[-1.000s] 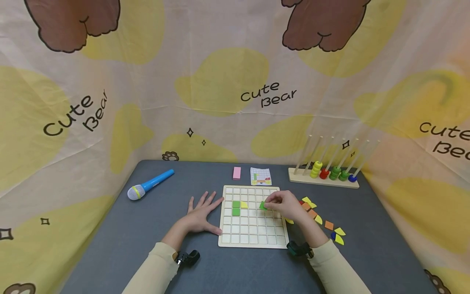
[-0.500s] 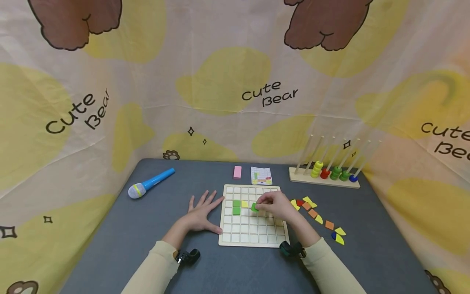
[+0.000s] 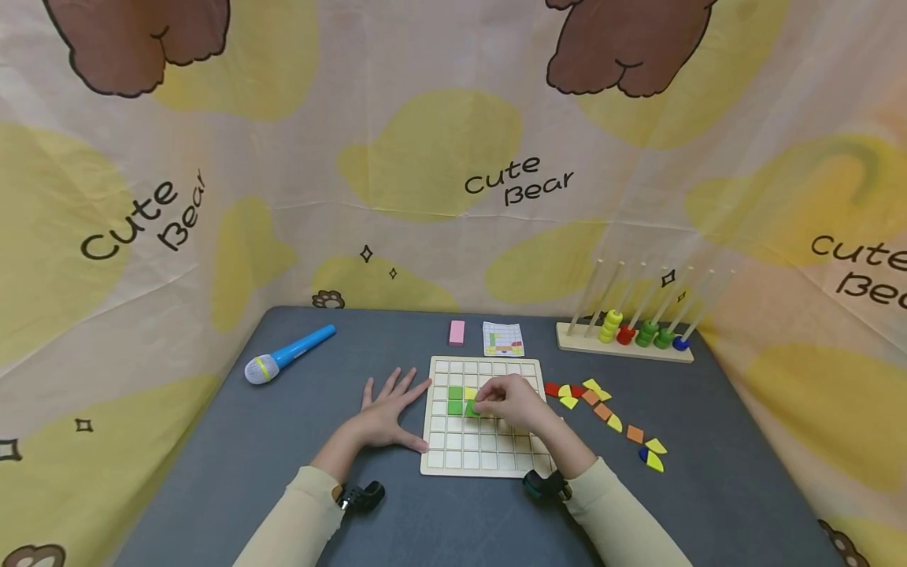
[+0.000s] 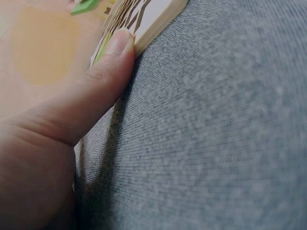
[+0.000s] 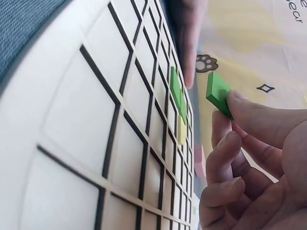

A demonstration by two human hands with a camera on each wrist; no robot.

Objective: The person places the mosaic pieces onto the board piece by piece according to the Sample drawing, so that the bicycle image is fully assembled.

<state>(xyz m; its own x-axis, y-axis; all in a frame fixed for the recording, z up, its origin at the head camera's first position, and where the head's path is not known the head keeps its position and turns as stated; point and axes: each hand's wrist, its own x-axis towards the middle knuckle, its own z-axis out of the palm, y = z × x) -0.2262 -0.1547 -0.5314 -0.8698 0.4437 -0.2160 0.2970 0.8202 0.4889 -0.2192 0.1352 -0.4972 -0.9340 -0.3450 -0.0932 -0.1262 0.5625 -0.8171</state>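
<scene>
A white gridded wooden board (image 3: 489,465) lies on the table, with two green square tiles (image 3: 455,400) and a yellow tile (image 3: 471,393) set in its upper left cells. Between thumb and fingers my right hand (image 3: 516,403) pinches another green square tile (image 5: 218,94). The right wrist view shows that tile held just above the board, tilted. My left hand (image 3: 383,421) lies spread at the board's left side, its thumb (image 4: 108,62) touching the edge. In the head view the right fingers partly cover the held tile and the yellow one.
Loose red, yellow, orange and blue pieces (image 3: 603,412) trail to the board's right. Behind the board are a pink block (image 3: 457,333) and a pattern card (image 3: 503,340). A bead rack (image 3: 623,346) stands back right; a blue toy microphone (image 3: 290,354) lies back left.
My right hand has carried the pinched green tile leftward over the board, to just beside the lower green tile. Red and yellow pieces its arm covered are now visible. The left hand stays put.
</scene>
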